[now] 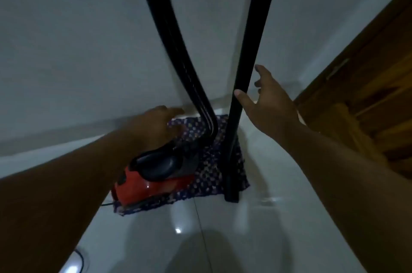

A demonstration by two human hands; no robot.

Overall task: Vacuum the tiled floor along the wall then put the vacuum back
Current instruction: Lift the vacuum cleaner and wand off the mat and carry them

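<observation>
Since the red vacuum (153, 174) sits on the patterned mat (223, 165) by the wall (89, 50), steady its upright tube (236, 116) before letting go. The right hand (269, 103) is spread open, thumb touching the tube; the left hand (156, 121) reaches beyond the vacuum, its fingers too blurred to judge.

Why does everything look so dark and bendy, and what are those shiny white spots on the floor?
Head view: the room is dim, so the red vacuum and the mat look murky; the wide lens bends the wall and the black tube; the white spots are lamp glare on the glossy floor; the left hand is smeared by motion blur.
</observation>
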